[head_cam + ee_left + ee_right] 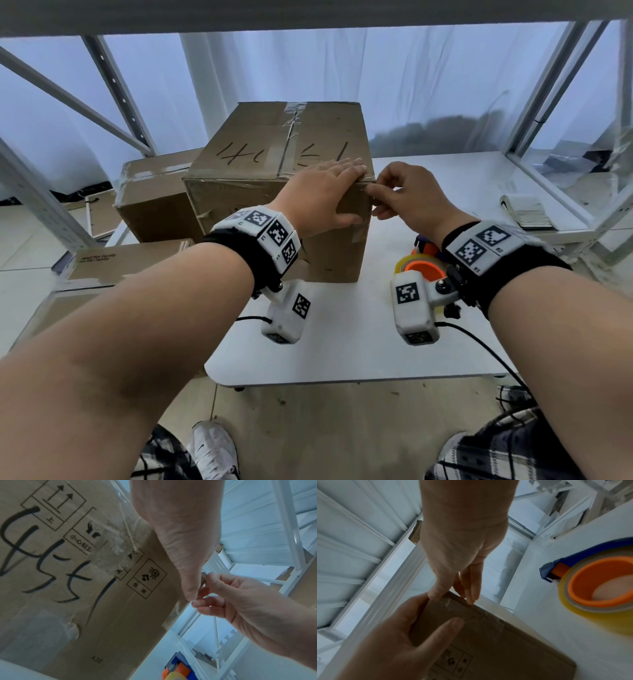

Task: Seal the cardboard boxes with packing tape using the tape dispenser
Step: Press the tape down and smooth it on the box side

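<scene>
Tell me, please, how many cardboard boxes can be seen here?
3. The tall box stands on the white table; a lower box sits behind-left; a flat box lies near-left. Others may be hidden.

brown box (pixel 239 192); orange-blue tape dispenser (pixel 597 580); white table (pixel 342 342); black-white plaid trousers (pixel 507 445)

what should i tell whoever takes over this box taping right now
Left hand: flat over the near right top corner of the tall brown cardboard box, thumb on its side.
Right hand: fingertips pinching at that corner, apparently working clear tape there; what it pinches is unclear.
Blue and orange tape dispenser: lying unheld on the white table, right of the box.
Done: clear tape already lines the box's top seam and front edge.
Left: press the corner tape flat; other brown boxes behind left may need sealing.
</scene>
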The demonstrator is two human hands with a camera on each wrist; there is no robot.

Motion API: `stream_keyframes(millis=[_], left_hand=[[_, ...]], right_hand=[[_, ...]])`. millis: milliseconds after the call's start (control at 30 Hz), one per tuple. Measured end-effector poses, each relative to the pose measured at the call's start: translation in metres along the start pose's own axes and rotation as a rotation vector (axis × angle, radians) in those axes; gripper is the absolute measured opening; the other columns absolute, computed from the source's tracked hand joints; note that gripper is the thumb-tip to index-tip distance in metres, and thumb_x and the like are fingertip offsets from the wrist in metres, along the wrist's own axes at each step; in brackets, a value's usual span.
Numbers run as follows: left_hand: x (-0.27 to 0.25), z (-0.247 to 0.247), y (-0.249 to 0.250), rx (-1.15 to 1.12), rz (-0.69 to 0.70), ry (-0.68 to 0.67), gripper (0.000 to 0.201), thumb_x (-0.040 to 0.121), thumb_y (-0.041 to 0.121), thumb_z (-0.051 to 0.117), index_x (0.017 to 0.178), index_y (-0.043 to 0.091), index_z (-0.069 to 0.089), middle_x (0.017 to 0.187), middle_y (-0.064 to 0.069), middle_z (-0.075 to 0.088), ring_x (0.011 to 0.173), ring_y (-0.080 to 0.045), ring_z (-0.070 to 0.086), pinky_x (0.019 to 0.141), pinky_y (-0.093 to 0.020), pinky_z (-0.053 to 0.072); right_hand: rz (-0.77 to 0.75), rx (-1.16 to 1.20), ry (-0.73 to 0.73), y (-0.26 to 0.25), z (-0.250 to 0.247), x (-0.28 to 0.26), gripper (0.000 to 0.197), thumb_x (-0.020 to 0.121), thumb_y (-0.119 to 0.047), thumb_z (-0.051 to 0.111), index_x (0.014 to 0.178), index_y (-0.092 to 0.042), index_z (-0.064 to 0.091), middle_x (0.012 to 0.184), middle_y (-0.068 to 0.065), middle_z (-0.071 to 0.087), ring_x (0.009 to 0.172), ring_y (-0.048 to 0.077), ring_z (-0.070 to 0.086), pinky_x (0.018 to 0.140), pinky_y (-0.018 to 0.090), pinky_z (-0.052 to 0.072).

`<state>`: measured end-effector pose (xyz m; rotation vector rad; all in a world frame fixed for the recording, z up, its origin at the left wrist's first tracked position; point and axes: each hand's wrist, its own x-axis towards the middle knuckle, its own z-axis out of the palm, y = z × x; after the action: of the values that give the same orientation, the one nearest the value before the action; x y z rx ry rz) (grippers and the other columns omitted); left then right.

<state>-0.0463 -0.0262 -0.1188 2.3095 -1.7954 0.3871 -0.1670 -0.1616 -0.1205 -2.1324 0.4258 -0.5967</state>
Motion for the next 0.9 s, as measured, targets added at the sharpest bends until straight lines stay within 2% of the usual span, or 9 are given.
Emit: stream_keyframes(millis=[100, 267, 400, 467, 533, 633, 800, 900], left_hand=[[-0.002, 0.005, 0.002, 0.024, -0.007, 0.048, 0.082, 0.080, 0.056, 0.063, 0.145, 0.017, 0.034, 0.152, -0.001, 0.034, 0.140, -0.017, 0.032, 0.114, -0.030, 0.021], [-0.001, 0.007, 0.001, 0.027, -0.011, 0.065, 0.080, 0.079, 0.055, 0.065, 0.144, 0.017, 0.036, 0.151, -0.001, 0.037, 0.139, -0.017, 0.034, 0.115, -0.034, 0.024], [-0.002, 0.005, -0.002, 0.040, 0.027, 0.054, 0.082, 0.080, 0.053, 0.065, 0.145, 0.015, 0.035, 0.151, -0.002, 0.037, 0.139, -0.019, 0.034, 0.114, -0.033, 0.023], [-0.003, 0.001, -0.005, 0.078, 0.064, 0.001, 0.086, 0.080, 0.051, 0.066, 0.148, 0.014, 0.028, 0.154, -0.003, 0.031, 0.141, -0.019, 0.030, 0.114, -0.031, 0.021], [-0.004, -0.002, -0.008, 0.119, 0.091, -0.045, 0.090, 0.081, 0.048, 0.067, 0.150, 0.013, 0.021, 0.156, -0.004, 0.025, 0.143, -0.020, 0.024, 0.115, -0.032, 0.018], [-0.005, 0.000, -0.007, 0.156, 0.078, -0.056, 0.091, 0.082, 0.050, 0.065, 0.151, 0.015, 0.017, 0.158, -0.002, 0.020, 0.144, -0.018, 0.019, 0.115, -0.032, 0.016], [-0.005, 0.004, -0.008, 0.111, 0.044, 0.004, 0.086, 0.082, 0.048, 0.063, 0.150, 0.015, 0.022, 0.156, -0.001, 0.024, 0.143, -0.017, 0.023, 0.115, -0.031, 0.016], [-0.005, 0.006, -0.009, 0.098, 0.055, 0.029, 0.082, 0.081, 0.044, 0.064, 0.148, 0.013, 0.028, 0.154, -0.003, 0.030, 0.142, -0.018, 0.027, 0.115, -0.030, 0.018]], right_hand=[[-0.038, -0.105, 0.045, 0.001, 0.004, 0.003, 0.025, 0.088, -0.026, 0.067, 0.087, -0.003, 0.057, 0.079, 0.013, 0.067, 0.061, 0.020, 0.068, 0.063, 0.033, 0.060], [-0.093, -0.287, 0.079, 0.006, 0.008, 0.004, 0.035, 0.086, -0.042, 0.065, 0.080, -0.009, 0.057, 0.070, 0.005, 0.065, 0.065, 0.022, 0.065, 0.071, 0.043, 0.055], [-0.077, -0.404, 0.076, 0.007, 0.017, 0.003, 0.040, 0.081, -0.050, 0.067, 0.074, -0.014, 0.049, 0.069, 0.001, 0.060, 0.069, 0.024, 0.061, 0.069, 0.038, 0.051], [-0.034, -0.327, 0.011, 0.011, 0.014, 0.003, 0.040, 0.078, -0.046, 0.073, 0.077, -0.012, 0.052, 0.074, 0.004, 0.063, 0.066, 0.023, 0.065, 0.066, 0.037, 0.053], [0.022, -0.170, -0.112, 0.017, 0.008, 0.003, 0.033, 0.079, -0.031, 0.076, 0.084, -0.008, 0.053, 0.085, 0.009, 0.064, 0.066, 0.023, 0.068, 0.065, 0.038, 0.058], [0.005, -0.244, -0.204, 0.025, 0.006, 0.003, 0.021, 0.083, -0.019, 0.073, 0.087, -0.008, 0.055, 0.091, 0.013, 0.066, 0.071, 0.023, 0.068, 0.069, 0.037, 0.058], [-0.012, -0.327, -0.135, 0.035, 0.016, 0.005, 0.026, 0.083, -0.034, 0.071, 0.075, -0.015, 0.055, 0.074, 0.005, 0.067, 0.069, 0.019, 0.067, 0.074, 0.036, 0.054], [-0.025, -0.388, -0.143, 0.037, 0.028, 0.004, 0.029, 0.080, -0.037, 0.073, 0.084, -0.016, 0.054, 0.076, 0.000, 0.062, 0.075, 0.020, 0.061, 0.069, 0.031, 0.049]])
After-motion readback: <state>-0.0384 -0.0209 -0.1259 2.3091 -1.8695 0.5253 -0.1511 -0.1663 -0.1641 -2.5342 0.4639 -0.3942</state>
